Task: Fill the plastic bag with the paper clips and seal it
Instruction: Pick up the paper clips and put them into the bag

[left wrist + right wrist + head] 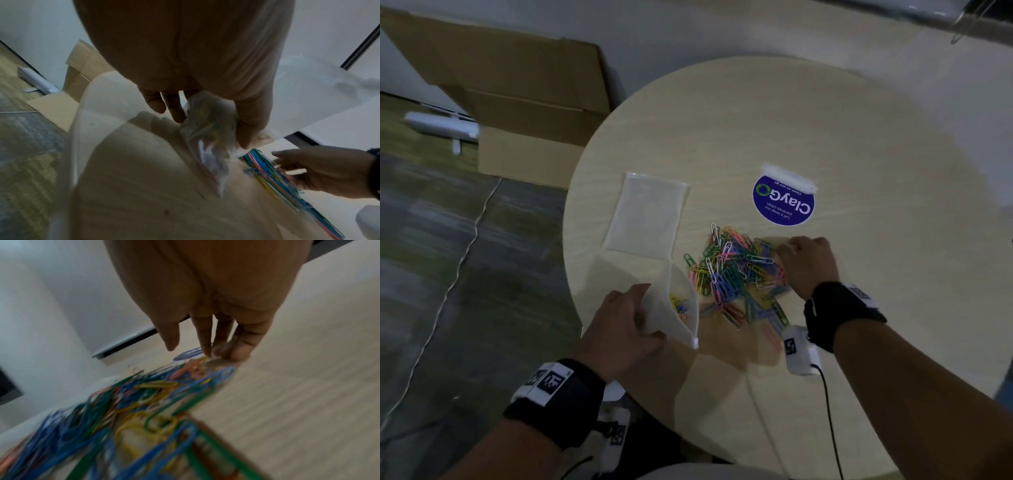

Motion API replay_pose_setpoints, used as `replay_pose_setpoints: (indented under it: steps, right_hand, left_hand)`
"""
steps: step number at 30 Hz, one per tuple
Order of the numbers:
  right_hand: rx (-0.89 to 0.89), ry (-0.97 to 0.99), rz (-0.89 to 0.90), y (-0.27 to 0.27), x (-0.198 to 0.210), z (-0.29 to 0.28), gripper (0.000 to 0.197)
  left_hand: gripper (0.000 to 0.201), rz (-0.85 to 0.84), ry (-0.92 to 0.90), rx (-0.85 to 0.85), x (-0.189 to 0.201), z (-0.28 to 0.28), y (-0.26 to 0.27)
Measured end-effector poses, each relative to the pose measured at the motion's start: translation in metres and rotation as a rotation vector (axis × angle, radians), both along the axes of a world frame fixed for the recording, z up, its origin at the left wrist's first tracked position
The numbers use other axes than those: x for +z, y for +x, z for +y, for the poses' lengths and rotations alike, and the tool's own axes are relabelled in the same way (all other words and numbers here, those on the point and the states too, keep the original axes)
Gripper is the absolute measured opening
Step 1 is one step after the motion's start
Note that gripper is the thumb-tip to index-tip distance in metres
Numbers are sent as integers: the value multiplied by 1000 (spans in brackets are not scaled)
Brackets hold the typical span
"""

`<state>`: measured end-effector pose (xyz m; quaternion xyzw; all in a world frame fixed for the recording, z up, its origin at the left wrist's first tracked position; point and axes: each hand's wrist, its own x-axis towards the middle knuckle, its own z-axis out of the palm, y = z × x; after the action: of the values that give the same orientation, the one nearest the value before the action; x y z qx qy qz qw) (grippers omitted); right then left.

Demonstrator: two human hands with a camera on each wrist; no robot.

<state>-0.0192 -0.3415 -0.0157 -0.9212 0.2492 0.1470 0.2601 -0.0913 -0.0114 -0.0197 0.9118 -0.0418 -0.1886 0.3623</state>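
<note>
A heap of coloured paper clips (732, 274) (144, 402) lies in the middle of the round pale table (825, 120). My left hand (650, 318) (213, 121) grips a clear plastic bag (678, 322) (209, 138) at the near left edge of the heap. The bag's mouth is held wide and faces the clips, and a few clips lie inside it. My right hand (801, 260) (216, 352) is at the heap's right edge, its fingers pointing down and its fingertips touching the table and the outermost clips. The left wrist view shows the paper clips (265, 167) beside the right hand (320, 168).
A second, flat plastic bag (647, 216) lies on the table beyond the held one. A round blue sticker (783, 202) is stuck behind the heap. Cardboard boxes (524, 113) and a white cable (458, 260) are on the floor to the left of the table.
</note>
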Motion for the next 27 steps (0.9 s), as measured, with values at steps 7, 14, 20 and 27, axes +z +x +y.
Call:
replay_pose_setpoints:
  steps: [7, 14, 20, 27]
  right_hand:
    - [304, -78, -93, -15, 1, 30, 37]
    - [314, -237, -48, -33, 3, 26, 52]
    - [343, -168, -85, -32, 5, 25, 27]
    - [278, -59, -132, -34, 37, 16, 25]
  left_hand:
    - [92, 17, 4, -8, -2, -5, -2]
    - [89, 33, -1, -17, 4, -10, -2]
    - [86, 39, 38, 11, 5, -14, -1]
    - [84, 30, 40, 64, 5, -21, -1]
